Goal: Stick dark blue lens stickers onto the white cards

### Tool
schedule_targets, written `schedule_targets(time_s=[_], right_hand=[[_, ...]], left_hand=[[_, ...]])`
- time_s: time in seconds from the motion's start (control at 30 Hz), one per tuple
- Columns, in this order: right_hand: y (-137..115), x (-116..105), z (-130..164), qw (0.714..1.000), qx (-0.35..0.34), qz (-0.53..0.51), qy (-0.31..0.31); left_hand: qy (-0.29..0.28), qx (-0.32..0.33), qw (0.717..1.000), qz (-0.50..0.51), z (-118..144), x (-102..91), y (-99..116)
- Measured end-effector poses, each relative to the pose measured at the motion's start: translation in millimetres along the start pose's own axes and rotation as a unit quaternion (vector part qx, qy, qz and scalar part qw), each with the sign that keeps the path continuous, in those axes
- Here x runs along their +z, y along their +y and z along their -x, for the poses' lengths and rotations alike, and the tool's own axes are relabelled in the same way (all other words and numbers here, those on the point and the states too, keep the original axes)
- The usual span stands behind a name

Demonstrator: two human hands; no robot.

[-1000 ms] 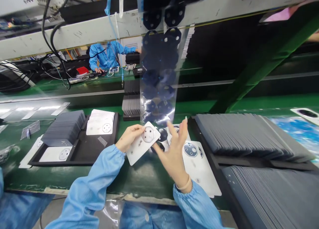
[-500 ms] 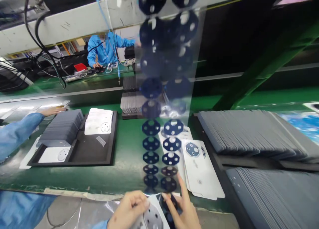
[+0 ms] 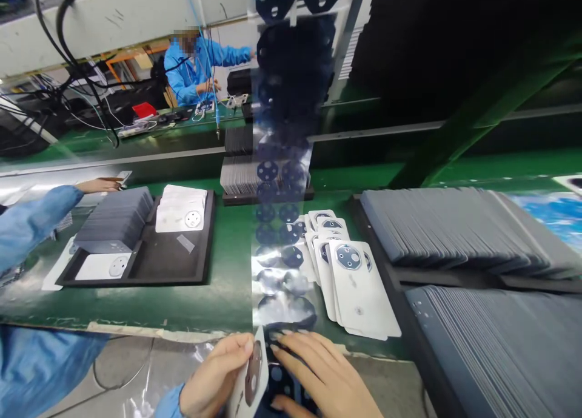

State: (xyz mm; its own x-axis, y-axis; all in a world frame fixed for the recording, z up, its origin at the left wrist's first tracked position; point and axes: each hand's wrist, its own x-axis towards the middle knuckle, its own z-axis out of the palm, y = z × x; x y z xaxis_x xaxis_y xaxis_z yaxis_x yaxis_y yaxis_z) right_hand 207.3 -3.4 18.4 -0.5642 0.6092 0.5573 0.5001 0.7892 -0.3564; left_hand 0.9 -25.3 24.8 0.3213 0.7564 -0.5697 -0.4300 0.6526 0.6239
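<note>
The fingers (image 3: 236,349) of the left hand (image 3: 213,378) pinch a white cover (image 3: 249,378) by its edge, thumb toward the viewer; the cover stands nearly edge-on, its round grey camera cut-out facing the right hand. The right hand (image 3: 321,375) lies flat just at 3 o'clock of the cover, fingers stretched toward 10 o'clock, their tips pressing on the lower end of a clear film strip (image 3: 282,266); they grip nothing. A dark sticker (image 3: 279,384) shows under the right palm, between the two hands. Both hands sit at the near edge of the green worktop (image 3: 227,266), at 6 o'clock of the view.

The strip runs from the fingertips toward 12 o'clock, rising off the worktop and out of the top of the view; it carries two columns of dark blue octagonal stickers with round holes. Just at 3 o'clock of the strip lies a fanned row of white covers (image 3: 359,287), camera rings upward. Further toward 3 o'clock stand two trays of grey plates (image 3: 454,230) packed on edge. At 9 o'clock a black tray (image 3: 200,260) holds a stack of grey plates and several white covers. At its far left a second person's sleeve (image 3: 31,221) and hand (image 3: 97,184) reach over the worktop. At 11 o'clock, well apart, a third person in blue (image 3: 195,63) works at another bench.
</note>
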Motion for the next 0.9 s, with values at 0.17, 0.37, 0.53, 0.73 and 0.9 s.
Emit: schedule_targets(time_s=[0.17, 0.37, 0.53, 0.73, 0.9], right_hand=[[-12.1, 3.0, -4.5, 0.998, -0.009, 0.038, 0.059], [-19.1, 4.9, 0.5, 0.994, -0.048, 0.054, 0.079], [-18.5, 17.7, 6.1, 0.994, 0.006, 0.054, 0.093], [-23.2, 32.2, 8.5, 0.986, 0.010, 0.033, 0.165], [-25.5, 21.4, 1.2, 0.985, -0.030, 0.054, 0.163]], left_hand=[[0.037, 0.001, 0.997, 0.062, 5.0, 6.5, 3.7], [0.037, 0.017, 0.994, 0.103, 6.5, 10.0, 7.2], [0.020, 0.031, 0.996, 0.077, 5.2, 8.5, 4.2], [0.013, 0.018, 0.998, 0.061, 6.9, 7.1, 2.7], [0.022, 0.002, 0.994, 0.109, 5.3, 8.1, 6.0]])
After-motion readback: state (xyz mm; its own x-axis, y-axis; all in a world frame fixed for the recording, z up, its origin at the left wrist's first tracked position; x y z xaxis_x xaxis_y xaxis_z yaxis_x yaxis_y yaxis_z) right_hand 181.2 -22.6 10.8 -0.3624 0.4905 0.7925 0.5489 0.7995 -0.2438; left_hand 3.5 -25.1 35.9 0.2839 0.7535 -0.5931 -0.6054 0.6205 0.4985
